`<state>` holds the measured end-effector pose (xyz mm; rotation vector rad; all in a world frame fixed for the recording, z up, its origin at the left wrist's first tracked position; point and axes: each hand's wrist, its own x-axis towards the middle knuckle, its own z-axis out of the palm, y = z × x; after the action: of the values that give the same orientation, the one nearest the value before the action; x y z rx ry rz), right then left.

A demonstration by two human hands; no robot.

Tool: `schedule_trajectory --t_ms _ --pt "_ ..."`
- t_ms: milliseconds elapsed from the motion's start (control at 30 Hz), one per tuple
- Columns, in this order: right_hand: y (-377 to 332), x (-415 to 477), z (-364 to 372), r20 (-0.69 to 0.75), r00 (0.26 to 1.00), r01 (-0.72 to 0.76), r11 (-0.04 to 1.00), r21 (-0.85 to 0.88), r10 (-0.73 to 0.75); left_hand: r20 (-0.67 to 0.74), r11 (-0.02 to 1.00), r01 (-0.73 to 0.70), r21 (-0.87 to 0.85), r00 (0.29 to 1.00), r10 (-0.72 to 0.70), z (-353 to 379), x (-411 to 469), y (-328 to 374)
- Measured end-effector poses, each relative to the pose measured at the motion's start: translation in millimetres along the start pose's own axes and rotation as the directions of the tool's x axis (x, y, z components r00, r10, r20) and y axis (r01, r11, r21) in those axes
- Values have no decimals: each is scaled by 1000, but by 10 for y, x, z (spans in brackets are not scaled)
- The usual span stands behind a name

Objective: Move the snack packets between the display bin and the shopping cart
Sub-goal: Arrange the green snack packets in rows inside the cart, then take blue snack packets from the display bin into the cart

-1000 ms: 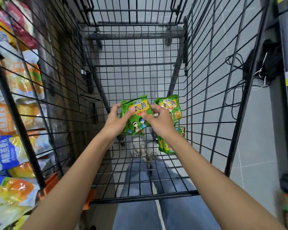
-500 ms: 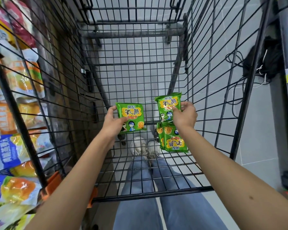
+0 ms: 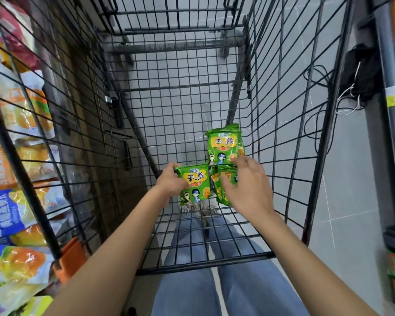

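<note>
Right hand (image 3: 249, 190): no longer gripping the far packet (image 3: 224, 144); now sitting nearer the person. Left packet (image 3: 194, 185): now lying closer to the other two.
Cart (image 3: 203, 265): wire floor carrying the far packet and the near packet (image 3: 220, 195), which the right hand is partly hiding. Display bin (image 3: 24, 179) standing at the left; cables (image 3: 360, 74) lying at the right.
Left hand (image 3: 171, 181): gripping the left packet's edge. Right hand: fingers spreading loosely, grasping nothing, touching both right packets.
</note>
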<state>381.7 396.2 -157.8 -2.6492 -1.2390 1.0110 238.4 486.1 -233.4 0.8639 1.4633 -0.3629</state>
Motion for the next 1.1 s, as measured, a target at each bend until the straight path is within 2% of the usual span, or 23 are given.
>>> schedule_trajectory --t_ms 133,267,333,533,700,800,933,1000,1100 --pt "32 -494 -187 36 993 109 994 17 -109 -14 996 44 72 999 -43 158 91 -52" --pt "110 -884 -274 -51 972 224 971 -86 -229 -95 957 61 285 995 -35 254 138 -143" --pt "177 -996 -250 -72 960 258 957 -135 -269 -126 919 31 393 992 21 283 141 -141" --pt "222 -1000 -154 -176 935 273 943 -193 -307 -110 802 -97 589 974 198 399 76 -67" --pt "214 -1003 -151 -206 930 259 942 -215 -303 -177 685 -22 729 959 220 347 -94 -62" --pt "199 -1015 -178 -166 945 247 949 -197 -281 -198 695 -1 719 958 207 225 -334 -35" --pt "212 -1028 -213 -23 972 226 960 -165 -233 -87 745 -176 643 950 299 59 -957 -1" --pt "212 -1039 -274 8 968 249 959 -132 -250 -81 749 -269 606 915 395 15 -1366 -24" --pt "141 -1126 -519 -16 959 281 958 -49 -282 -131 695 -370 616 822 554 10 -1975 -157"
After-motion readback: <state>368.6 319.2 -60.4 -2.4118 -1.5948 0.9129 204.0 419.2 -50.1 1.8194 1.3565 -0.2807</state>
